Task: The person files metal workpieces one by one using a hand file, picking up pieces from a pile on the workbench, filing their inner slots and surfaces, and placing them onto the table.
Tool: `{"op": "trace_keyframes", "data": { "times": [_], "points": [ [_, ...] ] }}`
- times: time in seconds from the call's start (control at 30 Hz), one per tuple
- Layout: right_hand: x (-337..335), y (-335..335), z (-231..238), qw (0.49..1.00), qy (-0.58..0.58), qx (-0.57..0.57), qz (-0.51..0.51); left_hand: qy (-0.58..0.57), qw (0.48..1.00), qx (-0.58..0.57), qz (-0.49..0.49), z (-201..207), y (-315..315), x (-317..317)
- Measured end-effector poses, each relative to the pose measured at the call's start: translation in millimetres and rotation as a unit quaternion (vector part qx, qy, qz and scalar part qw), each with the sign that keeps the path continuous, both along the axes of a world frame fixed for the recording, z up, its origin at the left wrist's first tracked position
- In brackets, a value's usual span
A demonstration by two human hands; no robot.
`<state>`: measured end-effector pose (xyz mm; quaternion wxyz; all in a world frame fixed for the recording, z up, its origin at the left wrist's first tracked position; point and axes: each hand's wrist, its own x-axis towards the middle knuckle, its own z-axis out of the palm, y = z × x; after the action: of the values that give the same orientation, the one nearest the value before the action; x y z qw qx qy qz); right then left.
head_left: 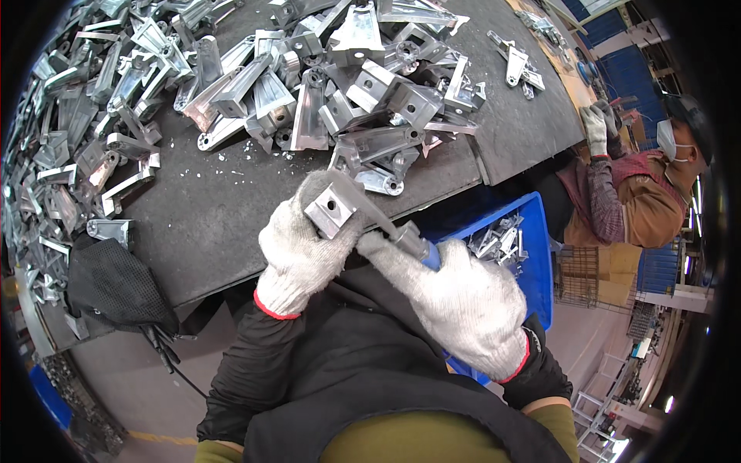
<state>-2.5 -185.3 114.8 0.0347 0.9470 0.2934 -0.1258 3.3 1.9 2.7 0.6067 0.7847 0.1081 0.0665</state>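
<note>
My left hand (303,251), in a white knit glove with a red cuff, is closed around a silver metal bracket (324,217). The bracket's squared end, with a round hole in it, faces up. In my right hand (463,301), gloved the same way, is a hand tool (413,241) with a blue handle, a metal collar and a long grey blade like a file's. Its blade lies against or just over the bracket; blur hides the exact contact. Both hands are above my lap at the table's near edge.
Similar cast brackets (355,85) lie heaped across the dark table (224,224). A black mesh bag (120,282) hangs at its near left corner. To my right, a blue bin (542,270) holds more metal parts. A masked co-worker (625,185) works at the far right.
</note>
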Motion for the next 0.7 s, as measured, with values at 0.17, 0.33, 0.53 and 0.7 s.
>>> {"op": "trace_keyframes", "data": {
  "times": [0.17,0.33,0.53,0.7],
  "points": [
    [5,-7,3,0.987,0.111,0.106,-0.045,-0.108,0.991,-0.061,0.041,-27,4,-5],
    [-13,-13,-11,0.956,0.208,0.194,-0.071,-0.099,0.991,-0.088,0.014,-19,4,-12],
    [-25,-16,-31,0.973,0.167,0.156,0.006,-0.036,0.994,-0.088,0.049,-14,0,-14],
    [-27,-20,-40,0.982,0.077,0.17,0.01,-0.056,0.998,-0.006,0.028,-15,2,-10]
  ]
}}
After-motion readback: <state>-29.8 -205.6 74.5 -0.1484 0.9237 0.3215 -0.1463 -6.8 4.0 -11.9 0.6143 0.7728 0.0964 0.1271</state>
